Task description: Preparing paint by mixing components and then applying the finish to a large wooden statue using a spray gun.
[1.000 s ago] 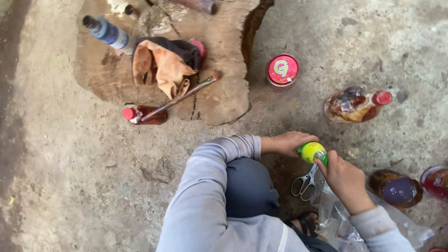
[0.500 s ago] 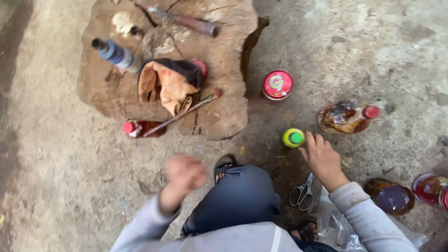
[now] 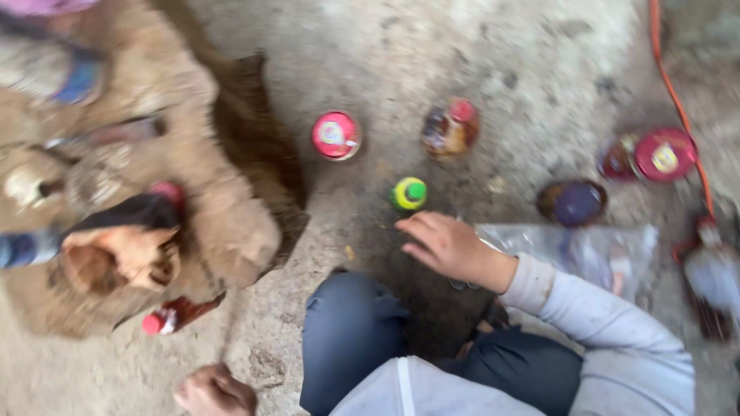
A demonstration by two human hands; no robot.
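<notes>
Right hand (image 3: 451, 248) loosely spread, empty, near green-capped bottle (image 3: 408, 193); left hand (image 3: 216, 391) curled, holding nothing visible

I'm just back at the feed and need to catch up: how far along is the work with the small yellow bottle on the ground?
Done: the small yellow bottle with the green cap stands upright on the concrete, capped, in nobody's grip. In hand: nothing; the right hand hovers open just below it, while the left hand rests low by the knee. Left: the brown bottle with the red cap and red-lidded round jar sit untouched beyond.
</notes>
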